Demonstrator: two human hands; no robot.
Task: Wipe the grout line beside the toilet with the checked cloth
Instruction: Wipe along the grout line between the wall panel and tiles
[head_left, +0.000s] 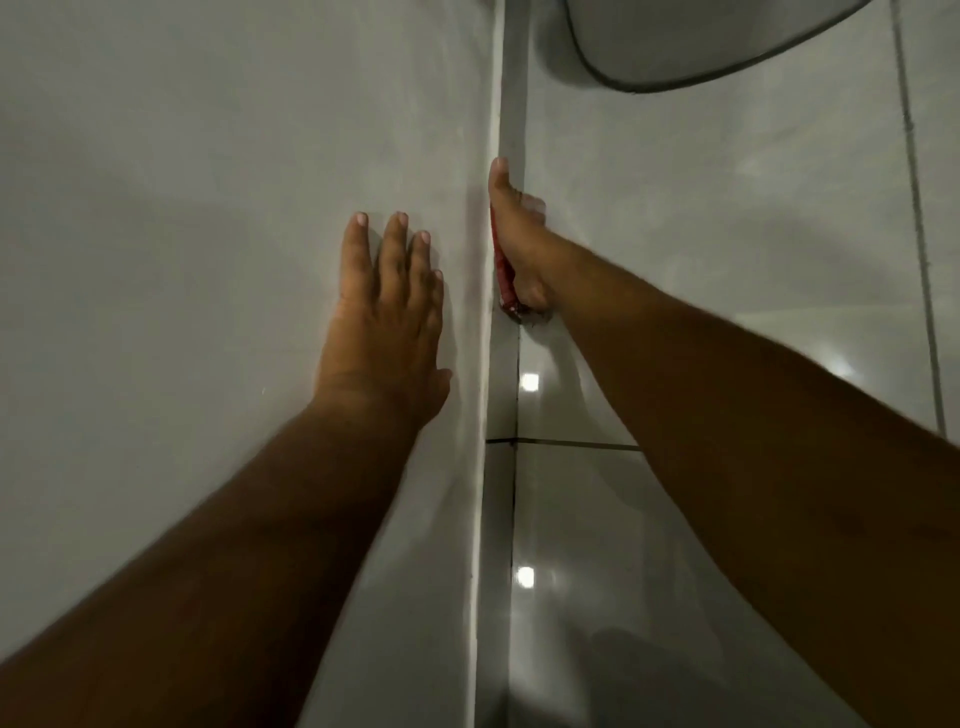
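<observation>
My right hand (519, 244) presses a red checked cloth (503, 270) into the corner where the wall meets the floor, on the grout line (514, 395). Only a thin red strip of the cloth shows along the hand's left edge, the remainder hidden under the palm. The thumb points up along the joint. My left hand (387, 317) lies flat on the grey wall (208, 208) with fingers spread, holding nothing. The white toilet base (691, 41) sits at the top right, beyond my right hand.
Glossy grey floor tiles (727, 208) fill the right side, crossed by dark grout lines (566, 443) and showing bright light reflections. A narrow skirting strip (501, 395) runs between wall and floor. Another grout line (919, 234) runs at the far right.
</observation>
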